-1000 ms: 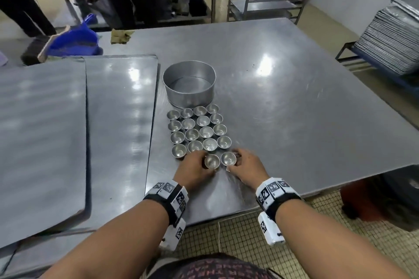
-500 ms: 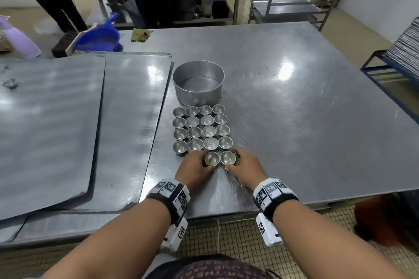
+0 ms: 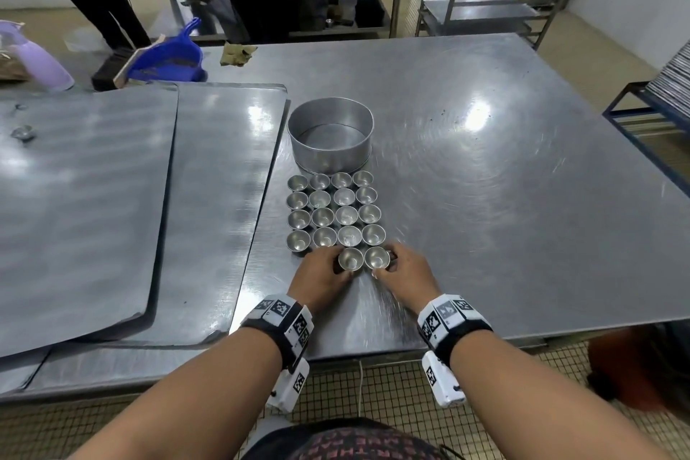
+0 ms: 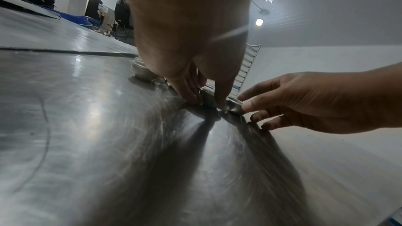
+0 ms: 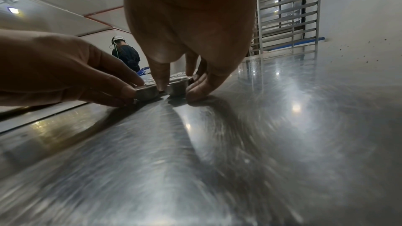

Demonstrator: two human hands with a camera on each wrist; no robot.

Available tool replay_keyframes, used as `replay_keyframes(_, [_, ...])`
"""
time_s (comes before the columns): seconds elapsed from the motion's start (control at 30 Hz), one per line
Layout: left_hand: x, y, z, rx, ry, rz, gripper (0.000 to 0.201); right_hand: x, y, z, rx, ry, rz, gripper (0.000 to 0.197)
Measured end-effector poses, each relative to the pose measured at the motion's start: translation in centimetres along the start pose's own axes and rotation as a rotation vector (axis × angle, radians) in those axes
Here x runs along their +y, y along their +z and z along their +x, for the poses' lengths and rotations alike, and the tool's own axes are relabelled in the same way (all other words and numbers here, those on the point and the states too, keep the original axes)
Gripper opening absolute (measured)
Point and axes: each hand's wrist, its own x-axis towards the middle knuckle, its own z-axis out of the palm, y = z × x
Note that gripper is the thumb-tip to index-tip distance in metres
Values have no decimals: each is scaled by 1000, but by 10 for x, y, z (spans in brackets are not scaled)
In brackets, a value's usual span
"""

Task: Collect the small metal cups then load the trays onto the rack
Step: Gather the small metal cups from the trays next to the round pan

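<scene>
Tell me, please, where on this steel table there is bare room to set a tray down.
The steel table is bare right of the round metal tin and the small metal cups, out to its right edge. It is crowded on the left, where flat metal trays lie overlapped, and in front, where both hands grip cups.

A commercial bakery or catering kitchen is showing here: a broad stainless-steel surface (image 3: 485, 168) is carrying flat baking trays (image 3: 86, 198) and small metal cups (image 3: 332, 213). A tall tray rack (image 5: 289, 15) is standing behind, with stacked trays (image 3: 672, 75) waiting beside a tiled floor (image 3: 392, 392).
</scene>
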Motion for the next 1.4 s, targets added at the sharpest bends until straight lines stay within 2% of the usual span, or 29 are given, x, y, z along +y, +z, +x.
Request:
replay_keyframes(0.2, [-3, 1, 2, -5, -21, 1, 19, -2, -1, 0, -3, 7, 6, 37])
replay_keyframes(0.47, [-2, 0, 1, -4, -7, 5, 19, -5, -2, -3, -1, 20, 28, 36])
replay_keyframes(0.57, [-4, -1, 2, -11, -13, -5, 24, -5, -4, -3, 7, 46, 6, 46])
replay_keyframes(0.63, [-8, -2, 2, -20, -51, 7, 34, -7, -6, -2, 28, 71, -20, 52])
replay_keyframes(0.7, [-13, -7, 1, -21, -93, 21, 44, -14, -8, 1, 62, 72, -22, 48])
replay_keyframes(0.77, [-18, -14, 0, -5, -109, 18, 45, -25, -8, 4, 108, 42, -30, 39])
replay_keyframes(0.83, [-23, -27, -4, 26, -120, 42, 45, -42, -2, 10, 121, -4, -32, 31])
replay_keyframes(0.93, [-36, -58, -14, 102, -130, 61, 40, -75, 19, 20, 76, -58, -22, 29])
replay_keyframes(1.1, [-80, -130, -45, 204, -258, 131, 43, -151, 74, 30, -71, -194, -5, 26])
replay_keyframes(1.3, [-153, -242, -112, 352, -388, 160, 37, -267, 171, 24, -202, -382, -4, 31])
replay_keyframes(1.4, [-194, -300, -148, 412, -445, 171, 37, -331, 224, 15, -255, -430, 7, 30])
